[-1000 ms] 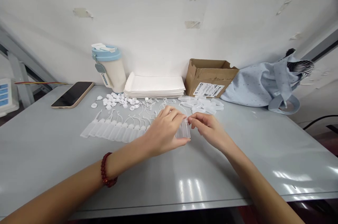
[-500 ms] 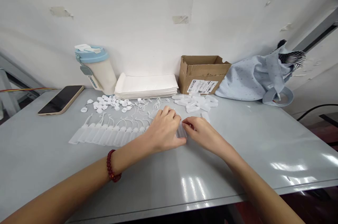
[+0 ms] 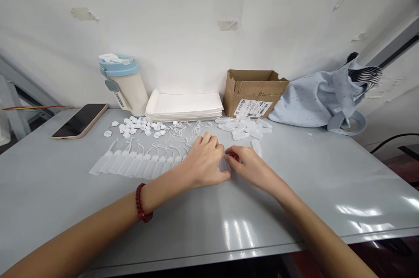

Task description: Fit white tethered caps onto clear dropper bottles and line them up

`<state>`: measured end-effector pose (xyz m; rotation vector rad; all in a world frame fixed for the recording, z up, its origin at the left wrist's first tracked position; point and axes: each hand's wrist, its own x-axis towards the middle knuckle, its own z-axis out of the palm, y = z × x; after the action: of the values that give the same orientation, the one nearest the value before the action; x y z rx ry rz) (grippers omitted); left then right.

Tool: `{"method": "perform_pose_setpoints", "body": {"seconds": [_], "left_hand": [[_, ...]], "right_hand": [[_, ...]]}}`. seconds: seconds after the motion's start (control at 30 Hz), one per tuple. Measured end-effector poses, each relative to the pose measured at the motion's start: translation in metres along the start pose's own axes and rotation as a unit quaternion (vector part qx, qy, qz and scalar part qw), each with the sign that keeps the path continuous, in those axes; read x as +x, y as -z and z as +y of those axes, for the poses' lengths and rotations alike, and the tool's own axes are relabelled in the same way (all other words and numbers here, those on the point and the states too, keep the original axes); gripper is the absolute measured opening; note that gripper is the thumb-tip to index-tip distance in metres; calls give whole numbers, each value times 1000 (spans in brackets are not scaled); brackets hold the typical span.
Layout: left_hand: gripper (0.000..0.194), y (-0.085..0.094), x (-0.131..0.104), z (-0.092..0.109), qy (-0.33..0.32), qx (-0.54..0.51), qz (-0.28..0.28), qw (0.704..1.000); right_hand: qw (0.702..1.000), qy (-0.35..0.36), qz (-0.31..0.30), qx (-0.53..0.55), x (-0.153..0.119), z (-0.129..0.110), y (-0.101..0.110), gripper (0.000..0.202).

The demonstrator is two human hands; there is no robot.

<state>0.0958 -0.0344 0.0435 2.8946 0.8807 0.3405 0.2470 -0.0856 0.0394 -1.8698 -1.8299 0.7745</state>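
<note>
At the near side of my view, the gray table (image 3: 170, 236) caught bright streaks of light, and a dark red beaded bracelet (image 3: 142, 204) circled my left wrist. Beyond it, my left hand (image 3: 204, 159) arched over the right end of a row of translucent bottles (image 3: 131, 163), its thumb set apart from the bent fingers, with the last bottles (image 3: 224, 165) showing in that gap; I could not tell how firmly it gripped. My right hand (image 3: 244, 162) was close beside them, thumb and forefinger near each other; what they pinched, if anything, I could not make out. The row's visible bottles lay side by side, thin cords curving from their far ends.

One loose bottle (image 3: 256, 147) lay just past my right hand. Farther off I saw scattered white caps (image 3: 132, 126), tangled white cords (image 3: 185, 129) and a heap of clear bottles (image 3: 245, 127). The phone (image 3: 80, 121) lay at the left. Along the taped wall (image 3: 183, 38) stood a blue-lidded tumbler (image 3: 126, 90), a stack of white envelopes (image 3: 185, 105), an open cardboard box (image 3: 257, 92) and a pale blue bag (image 3: 304, 101).
</note>
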Motion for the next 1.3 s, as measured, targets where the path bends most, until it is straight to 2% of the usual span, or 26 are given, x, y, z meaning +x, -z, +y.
{"method": "perform_pose_setpoints", "body": {"seconds": [0.37,0.87,1.17,1.3], "left_hand": [[39,4,-2,-1,3,13,-24,1000],[45,3,-3,0,5,9,-22,1000],[52,15,-15,-3,15,-4,8,1000],[47,22,-23,-12,47,-27,42,998]], "right_hand": [[1000,-5,1,-2,1,-1,2,24],[999,-39,-1,3,-1,-3,6,24],[998,-60,-15,26,2,-3,5,35],[997,-65,-21,35,2,-3,7,34]]}}
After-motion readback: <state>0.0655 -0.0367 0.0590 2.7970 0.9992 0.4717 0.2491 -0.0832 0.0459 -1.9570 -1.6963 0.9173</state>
